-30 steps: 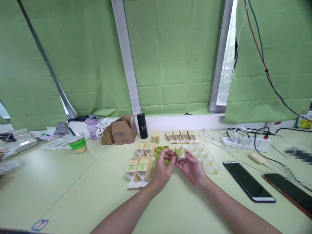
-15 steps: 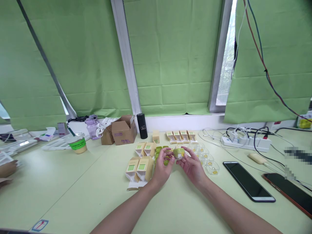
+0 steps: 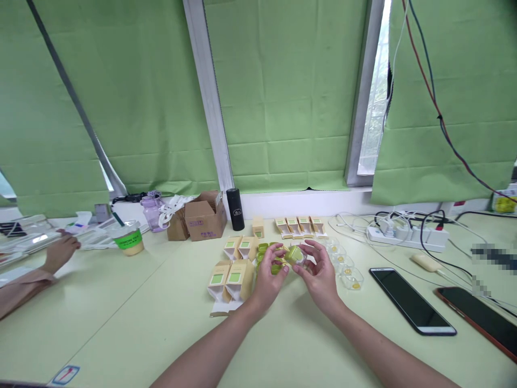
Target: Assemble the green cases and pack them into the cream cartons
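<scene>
My left hand [image 3: 270, 277] and my right hand [image 3: 321, 272] are together above the table, fingers curled round a small green case [image 3: 294, 255]. Something clear, like a transparent shell, shows at the case's right side under my right fingers. Behind my left hand lie several similar green pieces [image 3: 262, 249], partly hidden by it. Several clear plastic shells [image 3: 352, 279] with yellow spots sit just right of my right hand. To the left stand open cardboard boxes [image 3: 241, 276] with green labels, their flaps folded out.
More small boxes [image 3: 301, 226] line the back, beside a black bottle [image 3: 235, 209] and a brown carton [image 3: 205, 218]. A drink cup [image 3: 129, 240] stands left. Two phones [image 3: 412, 300] and a power strip [image 3: 407, 238] with cables lie right. Another person's hand [image 3: 60, 252] is far left.
The green case has turned and tilted between my hands, and my right fingers have shifted round it. At far left, the other person's hand has reached forward and right.
</scene>
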Motion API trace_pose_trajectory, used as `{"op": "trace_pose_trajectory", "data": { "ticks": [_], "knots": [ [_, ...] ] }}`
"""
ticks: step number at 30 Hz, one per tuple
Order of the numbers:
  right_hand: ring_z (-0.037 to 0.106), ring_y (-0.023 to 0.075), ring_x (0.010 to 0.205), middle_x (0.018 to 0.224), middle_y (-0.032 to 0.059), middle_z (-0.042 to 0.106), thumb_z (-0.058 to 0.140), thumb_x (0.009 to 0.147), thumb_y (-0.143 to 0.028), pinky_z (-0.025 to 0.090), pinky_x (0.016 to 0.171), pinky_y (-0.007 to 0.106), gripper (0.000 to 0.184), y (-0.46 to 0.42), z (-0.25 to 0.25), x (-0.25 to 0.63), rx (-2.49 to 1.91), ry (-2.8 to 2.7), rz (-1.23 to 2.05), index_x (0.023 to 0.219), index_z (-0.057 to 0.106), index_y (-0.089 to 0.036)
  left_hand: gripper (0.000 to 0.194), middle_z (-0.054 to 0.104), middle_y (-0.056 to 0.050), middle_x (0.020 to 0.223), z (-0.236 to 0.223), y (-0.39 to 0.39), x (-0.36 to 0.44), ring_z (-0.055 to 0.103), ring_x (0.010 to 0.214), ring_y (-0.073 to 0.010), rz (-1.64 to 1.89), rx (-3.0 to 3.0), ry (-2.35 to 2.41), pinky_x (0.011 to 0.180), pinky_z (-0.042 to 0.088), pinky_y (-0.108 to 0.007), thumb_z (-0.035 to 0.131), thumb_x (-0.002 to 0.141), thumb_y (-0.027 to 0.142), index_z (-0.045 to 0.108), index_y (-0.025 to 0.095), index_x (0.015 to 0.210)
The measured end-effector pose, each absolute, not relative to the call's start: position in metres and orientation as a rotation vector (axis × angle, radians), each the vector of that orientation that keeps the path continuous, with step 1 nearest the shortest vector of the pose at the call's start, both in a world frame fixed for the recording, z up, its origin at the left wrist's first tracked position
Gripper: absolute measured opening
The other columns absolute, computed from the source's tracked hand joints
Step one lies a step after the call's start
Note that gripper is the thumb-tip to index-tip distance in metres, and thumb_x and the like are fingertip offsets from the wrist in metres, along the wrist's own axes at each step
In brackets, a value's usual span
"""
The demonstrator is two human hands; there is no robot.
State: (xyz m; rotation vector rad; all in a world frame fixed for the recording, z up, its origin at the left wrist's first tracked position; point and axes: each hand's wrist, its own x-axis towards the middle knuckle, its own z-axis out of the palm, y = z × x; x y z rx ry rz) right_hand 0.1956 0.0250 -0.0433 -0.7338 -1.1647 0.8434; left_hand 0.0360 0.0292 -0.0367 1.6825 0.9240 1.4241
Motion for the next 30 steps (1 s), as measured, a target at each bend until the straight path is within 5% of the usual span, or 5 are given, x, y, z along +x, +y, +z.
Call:
{"op": "trace_pose_trajectory", "data": {
  "ticks": [11,20,30],
  "knots": [
    [0.063,0.0307,0.132,0.132,0.0097,0.072,0.084,0.082,-0.032,0.054,0.099,0.045,0.06,0.022,-0.044,0.195,-0.669,-1.243,0.879,0.134,0.054,-0.033,0.061,0.062,-0.009,0.141,-0.037,0.03,0.035,0.058,0.136,-0.0294,1.442,1.801,0.95,0.114,0.046,-0.046,0.078,0.083,0.014,0.06,0.029,0.14],
    [0.064,0.0309,0.13,0.128,0.0074,0.074,0.075,0.085,-0.032,0.048,0.111,0.051,0.048,0.025,-0.047,0.2,-0.62,-1.167,1.022,0.13,0.057,-0.032,0.046,0.067,-0.01,0.131,-0.035,0.031,0.035,0.058,0.13,-0.0305,1.447,1.931,1.096,0.116,0.045,-0.051,0.081,0.084,0.018,0.073,0.027,0.128],
    [0.066,0.0255,0.096,0.1,0.0039,0.073,0.065,0.076,-0.024,0.051,0.089,0.043,0.04,0.04,-0.046,0.21,-0.787,-0.97,0.843,0.115,0.062,-0.028,0.046,0.067,-0.01,0.118,-0.032,0.022,0.034,0.057,0.121,-0.0346,1.185,2.097,1.268,0.108,0.048,-0.053,0.088,0.074,0.019,0.078,0.028,0.118]
  ]
}}
